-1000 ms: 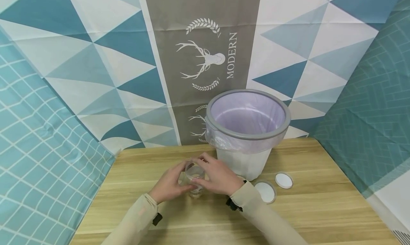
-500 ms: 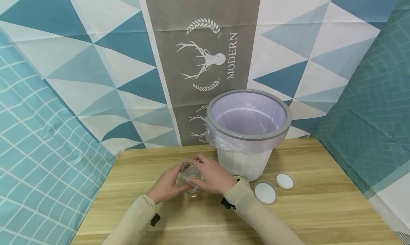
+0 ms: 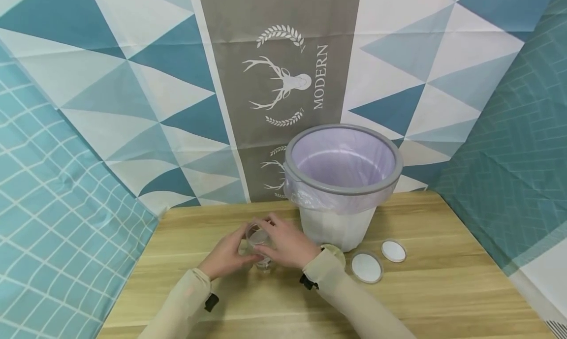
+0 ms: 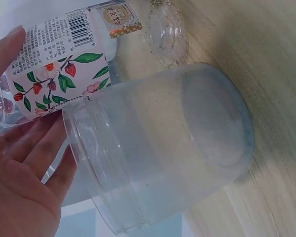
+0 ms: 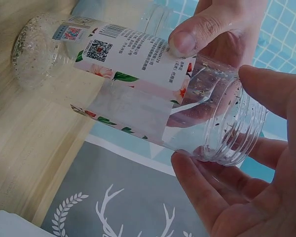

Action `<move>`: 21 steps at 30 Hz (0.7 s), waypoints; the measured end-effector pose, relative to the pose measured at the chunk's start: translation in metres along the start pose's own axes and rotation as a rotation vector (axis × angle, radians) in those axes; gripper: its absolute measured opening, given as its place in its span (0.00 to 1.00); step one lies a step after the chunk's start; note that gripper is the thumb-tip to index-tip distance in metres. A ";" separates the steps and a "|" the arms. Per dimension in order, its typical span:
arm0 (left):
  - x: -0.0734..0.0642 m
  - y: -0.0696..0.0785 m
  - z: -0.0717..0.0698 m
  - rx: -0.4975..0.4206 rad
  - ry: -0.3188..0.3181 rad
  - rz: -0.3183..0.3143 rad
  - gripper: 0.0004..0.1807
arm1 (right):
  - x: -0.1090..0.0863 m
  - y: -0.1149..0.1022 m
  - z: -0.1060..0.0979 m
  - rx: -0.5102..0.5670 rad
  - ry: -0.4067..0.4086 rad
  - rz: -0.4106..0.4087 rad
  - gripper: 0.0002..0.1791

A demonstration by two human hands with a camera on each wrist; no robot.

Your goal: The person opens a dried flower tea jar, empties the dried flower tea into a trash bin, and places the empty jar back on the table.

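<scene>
A clear plastic jar (image 3: 258, 237) stands between my two hands, its open threaded mouth at the top. In the right wrist view its floral label (image 5: 143, 64) shows, and small dark specks cling inside near the mouth and base. My left hand (image 3: 227, 255) grips the jar's side, thumb on the label. Around the threaded neck, my right hand (image 3: 287, 241) holds with thumb and fingers. Right beside it is a second clear jar (image 4: 158, 148) without a label, close to my left fingers. Whether the labelled jar's base touches the table cannot be told.
A white bin (image 3: 336, 226) with a lilac liner and grey rim stands behind my right hand. Two round white-faced lids (image 3: 366, 267) lie to its front right, and a yellowish disc (image 3: 335, 253) is partly hidden by my right wrist. Patterned cloth (image 3: 177, 98) covers the walls.
Both hands and the labelled jar have shifted slightly left. More of the yellowish disc now shows beside my right wrist. The grip stays about the same.
</scene>
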State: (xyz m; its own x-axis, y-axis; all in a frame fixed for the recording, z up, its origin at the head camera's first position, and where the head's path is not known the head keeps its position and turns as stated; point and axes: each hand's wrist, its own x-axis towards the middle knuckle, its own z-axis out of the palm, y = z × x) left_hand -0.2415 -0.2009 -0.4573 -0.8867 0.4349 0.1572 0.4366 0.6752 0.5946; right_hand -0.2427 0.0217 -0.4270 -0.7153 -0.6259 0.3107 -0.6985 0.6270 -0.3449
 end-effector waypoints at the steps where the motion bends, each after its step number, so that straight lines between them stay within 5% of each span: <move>1: 0.000 0.000 0.000 0.009 -0.002 0.002 0.47 | 0.000 0.000 0.000 -0.002 -0.001 0.001 0.37; 8: 0.000 0.003 0.001 0.005 0.026 -0.017 0.56 | -0.007 0.005 0.000 0.034 -0.026 0.040 0.42; 12: -0.006 0.009 0.002 -0.051 0.166 0.056 0.76 | -0.015 0.009 -0.003 0.025 0.007 0.044 0.43; 14: -0.010 0.016 0.002 -0.036 0.273 0.135 0.83 | -0.022 0.010 -0.009 0.027 0.034 0.036 0.42; 16: -0.012 0.024 0.003 0.024 0.391 0.260 0.79 | -0.030 0.013 -0.015 0.019 0.061 0.027 0.41; 21: -0.012 0.053 0.019 0.214 0.623 0.641 0.39 | -0.061 0.022 -0.029 0.003 0.132 0.007 0.38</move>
State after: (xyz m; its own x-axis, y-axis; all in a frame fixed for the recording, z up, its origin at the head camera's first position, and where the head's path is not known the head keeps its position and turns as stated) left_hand -0.2049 -0.1590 -0.4430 -0.3601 0.4060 0.8400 0.8368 0.5385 0.0985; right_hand -0.2152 0.0873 -0.4278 -0.7171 -0.5545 0.4223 -0.6933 0.6296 -0.3505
